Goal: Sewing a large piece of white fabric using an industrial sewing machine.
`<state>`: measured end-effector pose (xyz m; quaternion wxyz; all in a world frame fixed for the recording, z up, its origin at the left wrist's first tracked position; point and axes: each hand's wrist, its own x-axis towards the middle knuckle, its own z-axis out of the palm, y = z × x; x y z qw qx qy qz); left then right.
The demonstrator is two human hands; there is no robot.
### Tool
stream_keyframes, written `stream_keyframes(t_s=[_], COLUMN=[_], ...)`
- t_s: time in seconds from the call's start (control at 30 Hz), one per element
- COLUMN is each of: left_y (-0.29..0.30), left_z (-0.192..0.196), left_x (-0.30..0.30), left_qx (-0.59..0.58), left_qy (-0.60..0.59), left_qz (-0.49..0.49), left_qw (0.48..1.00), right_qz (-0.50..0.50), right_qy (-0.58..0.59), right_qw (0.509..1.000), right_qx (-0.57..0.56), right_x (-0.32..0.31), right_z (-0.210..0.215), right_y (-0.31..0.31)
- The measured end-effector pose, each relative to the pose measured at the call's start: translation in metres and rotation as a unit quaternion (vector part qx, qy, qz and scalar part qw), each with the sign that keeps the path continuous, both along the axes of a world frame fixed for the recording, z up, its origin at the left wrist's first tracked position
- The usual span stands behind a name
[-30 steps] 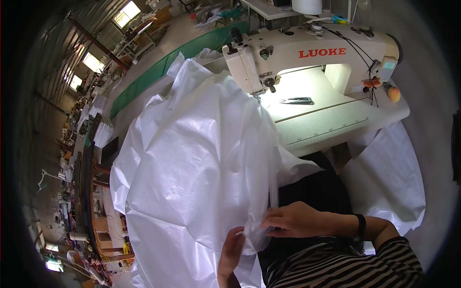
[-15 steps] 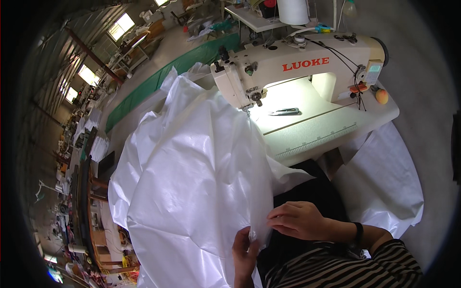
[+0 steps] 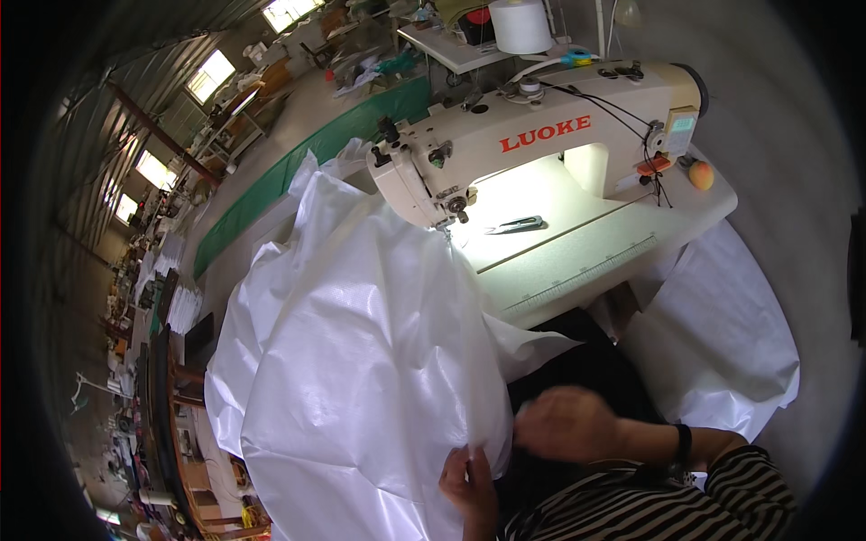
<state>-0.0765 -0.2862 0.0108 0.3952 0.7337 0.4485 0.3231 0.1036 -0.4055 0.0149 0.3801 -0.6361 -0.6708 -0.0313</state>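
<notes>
A large white, shiny fabric sheet [image 3: 361,343] lies bunched in folds from the sewing machine's needle area down to my lap. My left hand [image 3: 469,487] is closed on its near right edge, thumb and fingers pinching the material. Just to the right, my right hand [image 3: 568,426] hovers beside that edge over my dark-clad lap; motion smears its fingers, so their grip is hidden. The white sewing machine [image 3: 550,135] stands ahead, its lamp lighting the bed. The sheet covers whatever lies under the needle.
Small thread snips [image 3: 517,225] lie on the machine bed, and a peach-like fruit [image 3: 700,175] sits at its right end. More white fabric [image 3: 722,334] hangs at the right. Behind the machine are a thread cone [image 3: 520,27] and a long green strip [image 3: 271,203].
My right hand has drawn slightly right and down, and is now blurred. My left hand keeps its pinch on the sheet. The machine sits a little farther left in view.
</notes>
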Motion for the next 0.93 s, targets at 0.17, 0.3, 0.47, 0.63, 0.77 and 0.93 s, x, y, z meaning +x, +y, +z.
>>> stream_keyframes(t_s=[0.17, 0.3, 0.47, 0.63, 0.77, 0.93], left_y=[0.000, 0.007, -0.004, -0.005, -0.015, -0.021], left_z=[0.003, 0.012, 0.030, 0.027, 0.035, 0.013], left_x=[0.010, 0.008, 0.022, 0.027, 0.033, 0.037], left_qx=[0.156, 0.264, 0.247, 0.210, 0.267, 0.293], left_qy=[-0.035, 0.029, 0.088, 0.029, 0.084, 0.153], left_qz=[-0.111, -0.139, -0.282, -0.275, -0.281, -0.279], left_qw=[0.981, 0.954, 0.923, 0.938, 0.918, 0.902], right_qz=[-0.311, -0.038, 0.147, 0.037, -0.089, 0.010], right_qy=[0.094, 0.048, -0.053, -0.032, 0.225, 0.362], right_qw=[0.939, 0.994, 0.984, 0.997, 0.967, 0.923], right_qx=[-0.112, -0.087, 0.090, 0.068, -0.079, -0.130], right_x=[0.061, 0.034, -0.031, -0.013, 0.016, 0.006], right_z=[-0.057, -0.052, 0.026, 0.020, 0.016, 0.000], right_y=[0.000, -0.012, -0.017, -0.031, -0.030, -0.034])
